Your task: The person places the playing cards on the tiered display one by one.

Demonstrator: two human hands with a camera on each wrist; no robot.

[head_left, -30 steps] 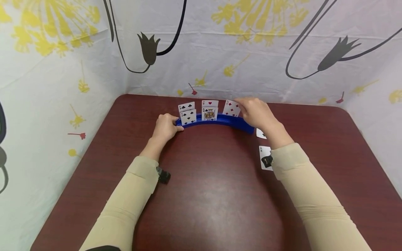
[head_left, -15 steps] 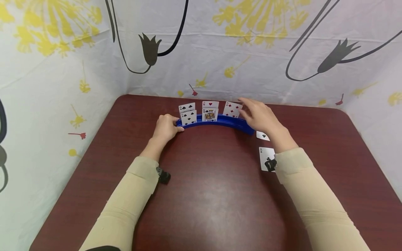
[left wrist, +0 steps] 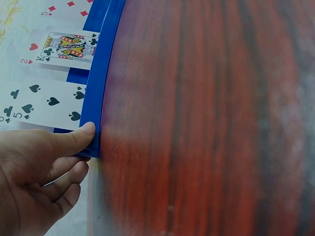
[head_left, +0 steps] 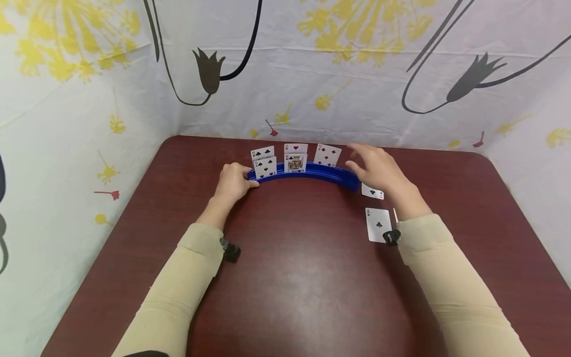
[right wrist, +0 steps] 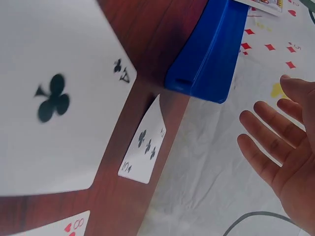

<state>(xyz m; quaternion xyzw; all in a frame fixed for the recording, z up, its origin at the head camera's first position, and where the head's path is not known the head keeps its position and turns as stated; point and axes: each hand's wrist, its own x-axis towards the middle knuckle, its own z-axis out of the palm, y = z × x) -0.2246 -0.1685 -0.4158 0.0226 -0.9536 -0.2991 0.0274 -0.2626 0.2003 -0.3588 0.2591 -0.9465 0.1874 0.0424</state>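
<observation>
A curved blue card holder [head_left: 330, 172] stands near the table's far edge. My left hand [head_left: 233, 182] pinches its left end, thumb on the front, as the left wrist view also shows. In its slots stand a five of spades [head_left: 265, 167] before a six of clubs [head_left: 262, 152], a king of clubs [head_left: 295, 162] before a two of hearts [head_left: 296, 148], and a five of diamonds [head_left: 327, 154] alone, leaning slightly. To the right of that card my right hand [head_left: 379, 171] hovers with fingers spread, holding nothing; the right wrist view shows its bare palm [right wrist: 300, 172].
An ace of clubs [head_left: 378, 224] lies face up on the dark red table [head_left: 294, 267]. Beyond it, a clubs card [right wrist: 142, 147] lies by the holder's right end. A heart card marked eight [right wrist: 61, 227] lies under my right forearm. Patterned cloth [head_left: 285, 99] hangs behind.
My right hand has let go of the five of diamonds and drawn back to the right, its fingers spreading. The five of diamonds stays in the holder. My left hand keeps its grip.
</observation>
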